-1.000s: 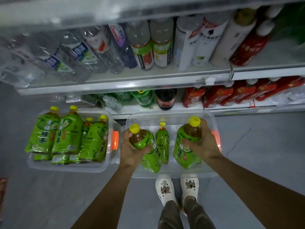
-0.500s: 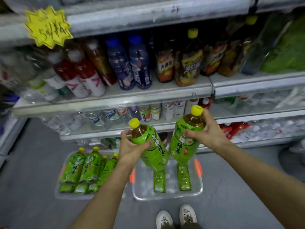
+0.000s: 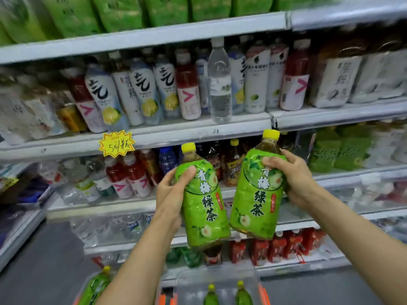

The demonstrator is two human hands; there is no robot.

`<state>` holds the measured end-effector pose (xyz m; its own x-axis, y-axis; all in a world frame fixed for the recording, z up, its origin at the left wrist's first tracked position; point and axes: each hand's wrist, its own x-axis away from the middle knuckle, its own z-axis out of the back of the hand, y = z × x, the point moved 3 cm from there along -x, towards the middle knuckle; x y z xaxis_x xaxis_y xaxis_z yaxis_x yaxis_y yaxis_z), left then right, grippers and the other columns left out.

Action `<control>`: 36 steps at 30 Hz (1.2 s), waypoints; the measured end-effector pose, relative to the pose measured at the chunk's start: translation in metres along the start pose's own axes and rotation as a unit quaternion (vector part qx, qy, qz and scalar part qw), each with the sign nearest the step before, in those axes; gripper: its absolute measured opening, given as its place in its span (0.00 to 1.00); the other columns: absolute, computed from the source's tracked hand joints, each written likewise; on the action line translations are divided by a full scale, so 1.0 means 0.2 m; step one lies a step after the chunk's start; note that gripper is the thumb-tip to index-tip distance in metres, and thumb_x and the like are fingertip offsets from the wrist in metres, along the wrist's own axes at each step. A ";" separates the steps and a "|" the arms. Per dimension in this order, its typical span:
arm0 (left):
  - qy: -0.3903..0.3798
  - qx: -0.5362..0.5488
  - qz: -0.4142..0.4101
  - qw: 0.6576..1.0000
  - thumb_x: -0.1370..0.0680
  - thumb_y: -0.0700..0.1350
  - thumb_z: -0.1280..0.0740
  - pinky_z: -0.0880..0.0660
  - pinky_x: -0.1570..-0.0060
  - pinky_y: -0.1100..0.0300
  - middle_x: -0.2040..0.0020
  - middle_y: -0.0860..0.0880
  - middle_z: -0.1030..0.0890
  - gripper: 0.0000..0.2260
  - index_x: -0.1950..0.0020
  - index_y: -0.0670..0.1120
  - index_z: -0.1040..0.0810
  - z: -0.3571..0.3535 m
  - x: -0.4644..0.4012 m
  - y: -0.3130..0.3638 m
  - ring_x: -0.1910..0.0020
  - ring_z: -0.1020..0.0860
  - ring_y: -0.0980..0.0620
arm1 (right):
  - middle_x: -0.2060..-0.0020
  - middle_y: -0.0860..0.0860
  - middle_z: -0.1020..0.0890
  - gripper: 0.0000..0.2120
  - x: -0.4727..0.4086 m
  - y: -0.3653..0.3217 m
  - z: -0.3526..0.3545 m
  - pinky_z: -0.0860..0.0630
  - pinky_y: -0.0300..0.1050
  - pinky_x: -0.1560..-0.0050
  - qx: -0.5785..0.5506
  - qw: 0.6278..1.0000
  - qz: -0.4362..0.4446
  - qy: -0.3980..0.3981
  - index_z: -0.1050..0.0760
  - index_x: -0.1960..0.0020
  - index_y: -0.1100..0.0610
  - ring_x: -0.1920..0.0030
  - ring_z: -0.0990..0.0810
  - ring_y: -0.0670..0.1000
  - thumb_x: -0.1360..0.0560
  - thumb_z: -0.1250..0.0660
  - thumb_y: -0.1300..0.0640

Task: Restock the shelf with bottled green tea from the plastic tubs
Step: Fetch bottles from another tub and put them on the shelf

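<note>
Fingers [image 3: 187,172] of the left hand [image 3: 170,192] curl round the shoulder of one tea bottle [image 3: 203,205], thumb across the front of its green label. The right hand [image 3: 293,179] grips a second bottle [image 3: 257,194] the same way, thumb on the label's upper part and the other fingers wrapped behind it. Both bottles are upright, tilted slightly toward each other at the base, where their lower edges touch or nearly touch; I cannot tell which. Each has a yellow cap, and both are held in the air in front of the shelves [image 3: 198,128], level with the shelf of dark and red drinks.

At the bottom edge, on the floor, stands a clear tub [image 3: 253,280] with orange latches; two more green bottles [image 3: 211,293] stand in it. Left of it a further tub, mostly hidden by the left forearm, holds at least one lying bottle [image 3: 94,287].

A yellow starburst price tag [image 3: 116,143] hangs on a shelf edge, left of the held bottles. The top shelf carries a row of green-labelled packs [image 3: 119,12], blurred.
</note>
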<state>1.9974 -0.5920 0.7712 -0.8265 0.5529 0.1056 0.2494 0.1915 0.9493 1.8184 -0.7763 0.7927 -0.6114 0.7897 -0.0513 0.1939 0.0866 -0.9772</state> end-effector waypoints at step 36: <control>-0.072 0.013 -0.198 0.977 0.25 0.51 0.27 0.17 0.65 0.54 0.59 0.44 0.14 0.12 0.49 0.43 0.17 -2.07 0.14 0.66 0.66 0.16 0.48 | 0.53 0.57 0.20 0.31 -0.78 -1.85 1.22 0.21 0.53 0.50 0.037 0.949 0.270 -0.157 0.23 0.43 0.58 0.57 0.21 0.56 0.43 0.26 0.47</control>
<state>1.7981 -0.8868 1.0230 -0.7813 0.5397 -0.3135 -0.0612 0.4337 0.8990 1.6538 -1.0795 1.1126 -0.6394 0.4861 -0.5957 0.4962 -0.3308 -0.8027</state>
